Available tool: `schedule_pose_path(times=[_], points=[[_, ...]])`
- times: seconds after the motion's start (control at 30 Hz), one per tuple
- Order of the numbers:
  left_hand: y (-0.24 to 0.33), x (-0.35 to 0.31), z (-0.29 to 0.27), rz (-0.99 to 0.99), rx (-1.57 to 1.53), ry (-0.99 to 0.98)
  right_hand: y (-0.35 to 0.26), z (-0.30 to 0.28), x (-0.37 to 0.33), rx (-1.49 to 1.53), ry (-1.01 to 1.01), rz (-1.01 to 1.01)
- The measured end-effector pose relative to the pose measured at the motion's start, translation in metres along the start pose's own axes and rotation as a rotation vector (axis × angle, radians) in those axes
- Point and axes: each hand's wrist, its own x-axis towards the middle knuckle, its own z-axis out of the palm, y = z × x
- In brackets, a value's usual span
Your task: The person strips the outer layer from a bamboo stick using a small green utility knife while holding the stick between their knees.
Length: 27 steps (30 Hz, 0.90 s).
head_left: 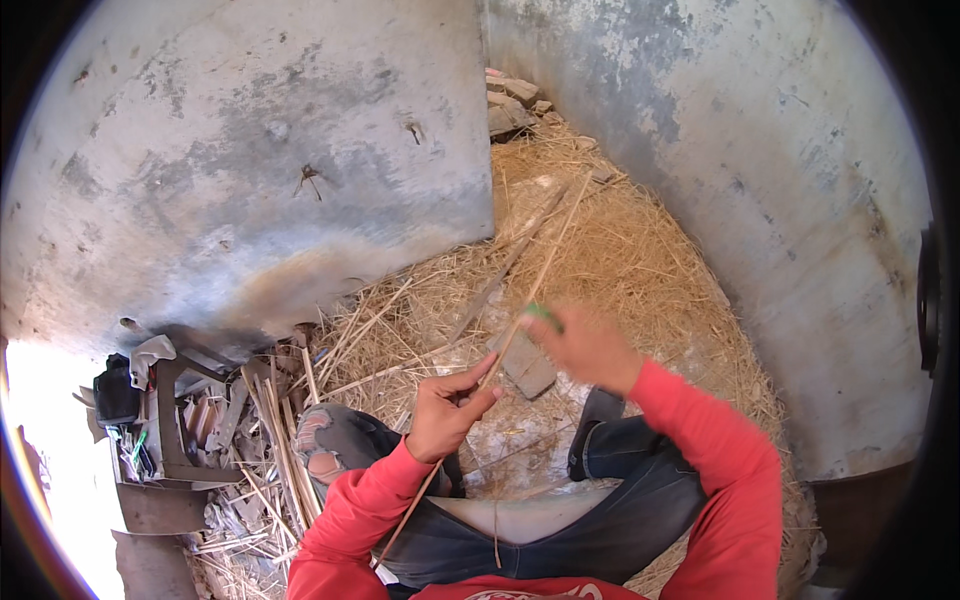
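Observation:
A long, thin strip of pale wood or cane slants from my lap up and away over the straw. My left hand is closed round it at mid-length, thumb and forefinger pinching it. Just beyond, my right hand is smeared by motion and grips a small green thing, which lies against the strip. Its kind and any blade are hidden or too blurred to tell. A flat grey block lies on the floor below my hands, between my bent legs.
Straw and shavings cover the floor. Bundled sticks lean at my left beside a dark frame among clutter. A flat grey stick lies ahead. Worn grey walls stand ahead and at right; broken bricks lie in the gap.

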Motion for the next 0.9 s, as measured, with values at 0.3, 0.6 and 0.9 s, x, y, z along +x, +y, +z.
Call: schedule_pose_path(times=[0.3,0.6,0.9], points=[[-0.004,0.001,-0.004,0.008,-0.088,0.032,-0.027,0.022,-0.021,-0.069,-0.192,-0.097],[0.005,-0.006,0.003,-0.066,-0.08,-0.027,0.041,-0.05,0.038,-0.019,0.092,0.177],[0.002,0.0,-0.001,-0.012,-0.12,0.049,-0.009,0.006,0.001,-0.015,-0.031,0.011]])
